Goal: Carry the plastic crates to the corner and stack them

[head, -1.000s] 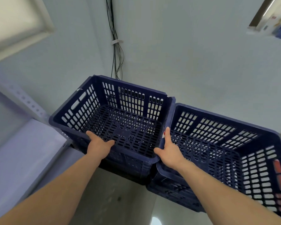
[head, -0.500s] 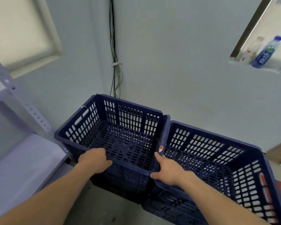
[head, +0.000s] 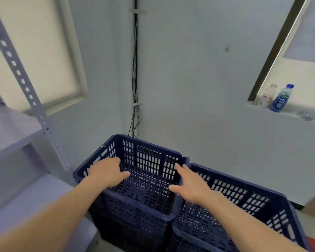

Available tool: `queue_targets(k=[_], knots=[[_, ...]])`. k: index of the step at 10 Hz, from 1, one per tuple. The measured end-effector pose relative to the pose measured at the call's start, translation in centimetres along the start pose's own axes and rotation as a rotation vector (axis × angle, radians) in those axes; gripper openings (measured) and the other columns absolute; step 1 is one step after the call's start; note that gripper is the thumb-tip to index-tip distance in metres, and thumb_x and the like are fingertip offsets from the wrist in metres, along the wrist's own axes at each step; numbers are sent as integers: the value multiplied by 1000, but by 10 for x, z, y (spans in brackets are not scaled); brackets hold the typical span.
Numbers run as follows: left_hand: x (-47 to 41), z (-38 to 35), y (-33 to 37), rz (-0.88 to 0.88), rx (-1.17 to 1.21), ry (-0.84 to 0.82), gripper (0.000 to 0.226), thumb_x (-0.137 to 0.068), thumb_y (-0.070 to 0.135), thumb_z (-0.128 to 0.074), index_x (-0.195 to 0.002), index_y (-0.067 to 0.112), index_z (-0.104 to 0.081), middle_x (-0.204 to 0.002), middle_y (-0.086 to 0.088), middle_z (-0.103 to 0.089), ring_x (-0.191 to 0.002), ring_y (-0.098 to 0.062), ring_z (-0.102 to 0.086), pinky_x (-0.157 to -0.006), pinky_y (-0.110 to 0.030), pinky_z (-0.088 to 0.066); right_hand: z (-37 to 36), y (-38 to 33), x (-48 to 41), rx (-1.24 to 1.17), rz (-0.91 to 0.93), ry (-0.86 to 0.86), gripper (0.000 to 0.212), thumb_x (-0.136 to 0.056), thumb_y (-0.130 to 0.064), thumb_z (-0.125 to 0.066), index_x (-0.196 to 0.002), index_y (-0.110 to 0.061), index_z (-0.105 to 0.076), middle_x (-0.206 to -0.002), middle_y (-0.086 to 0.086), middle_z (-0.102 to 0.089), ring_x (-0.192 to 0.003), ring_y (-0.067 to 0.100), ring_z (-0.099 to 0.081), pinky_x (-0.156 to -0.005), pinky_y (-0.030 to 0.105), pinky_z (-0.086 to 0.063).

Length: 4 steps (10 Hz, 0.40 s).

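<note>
Two stacks of dark blue slotted plastic crates stand side by side in the room's corner. The left top crate (head: 147, 160) sits on other crates beneath it, and the right top crate (head: 253, 202) touches its side. My left hand (head: 106, 174) hovers over the left crate's left wall with loosely bent fingers that hold nothing. My right hand (head: 188, 183) is above that crate's right rim, fingers spread and index finger stretched toward the far right corner, gripping nothing.
A grey metal shelving unit (head: 31, 99) stands close on the left. Cables (head: 135, 88) run down the corner behind the crates. A window ledge at the right carries a blue bottle (head: 281, 99) and a pale bottle (head: 266, 96).
Both hands have left the near rim of the left crate and moved forward over its inside. The view has tilted up, so the crates sit lower in the frame.
</note>
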State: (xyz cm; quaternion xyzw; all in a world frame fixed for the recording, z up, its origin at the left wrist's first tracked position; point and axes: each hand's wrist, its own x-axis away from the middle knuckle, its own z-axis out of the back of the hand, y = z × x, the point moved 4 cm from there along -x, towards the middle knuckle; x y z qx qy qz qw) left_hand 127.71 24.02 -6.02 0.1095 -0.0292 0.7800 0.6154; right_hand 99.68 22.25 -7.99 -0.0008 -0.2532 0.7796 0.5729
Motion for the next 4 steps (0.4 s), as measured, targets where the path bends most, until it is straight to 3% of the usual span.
queue_targets(k=[1, 2, 4], knots=[[9, 15, 4, 23, 30, 45, 71, -89, 70, -51, -142, 23, -47, -137, -1, -56, -119, -25, -58, -91, -42, -53, 14, -8, 4, -8, 46, 26, 92, -98, -52, -61, -167, -31, -3, -174, 3, 0, -158, 25, -19, -124, 40, -26], [16, 18, 8, 32, 89, 71, 77, -89, 69, -53, -149, 23, -39, -151, -4, -44, -132, -28, -50, -99, -45, -50, 21, -3, 7, -26, 70, 32, 92, -98, -51, -62, -167, -32, -4, -174, 2, 0, -159, 24, -14, -125, 40, -24], [36, -19, 9, 88, 91, 26, 91, -88, 70, -55, -159, 23, -22, -168, -5, -15, -154, -30, -13, -119, -53, -29, -13, 35, 22, -33, 36, -55, 96, -97, -54, -64, -167, -31, -1, -174, 4, 2, -156, 23, -26, -122, 38, -28]])
